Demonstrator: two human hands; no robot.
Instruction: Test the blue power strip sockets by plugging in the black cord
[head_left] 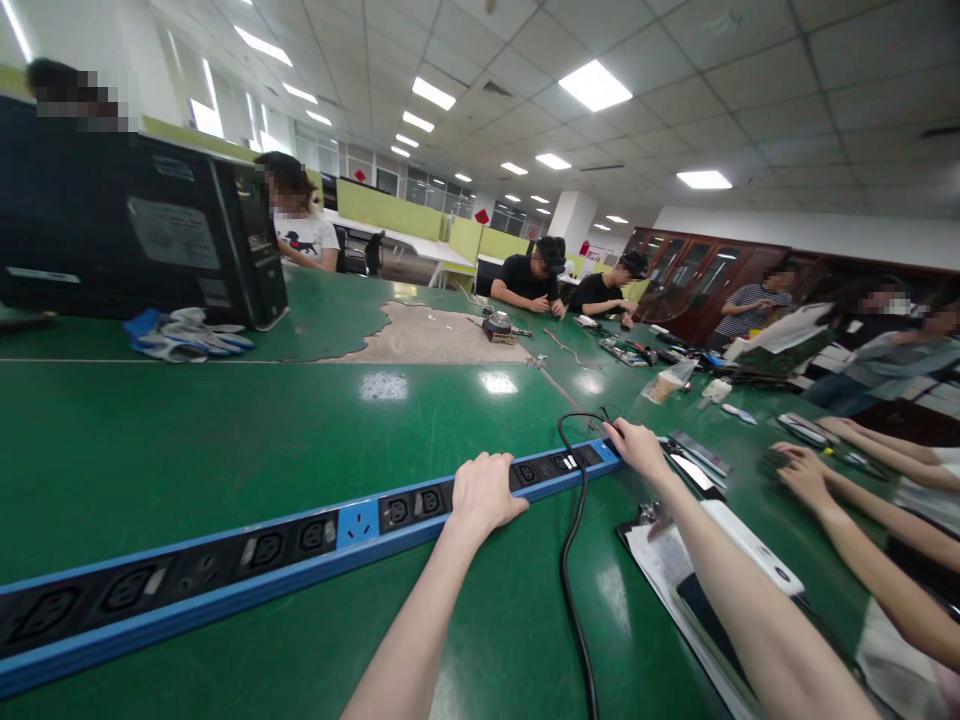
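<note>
The left hand [484,490] lies palm down across a long blue-and-black power strip [285,540], fingers bent over its far edge and thumb spread to the right along its near side, holding it; the forearm rises from the bottom edge. The right hand [634,445] reaches farther forward, wrist bent, fingers curled at the strip's right end; whether it grips the strip or the cable there cannot be told.

The one strip lies slantwise on the green tabletop [300,440], its near end cut off by the left edge. Two blue panels break its black face, and six framed sockets show to the left of the left hand. One black cable [574,560] loops over the strip between the hands and runs down to the bottom edge.

Beside the right forearm are one clipboard [649,560] bearing paper and one white device [750,545]. Other people's hands [806,475] rest farther right. Beyond stands a clear plastic bag [669,380] with something tan inside. Far left, a heap of white-and-blue gloves [187,335], too bunched to count, lies before one black computer case [142,225]. Two people in black tops [521,285] lean at the far side.
</note>
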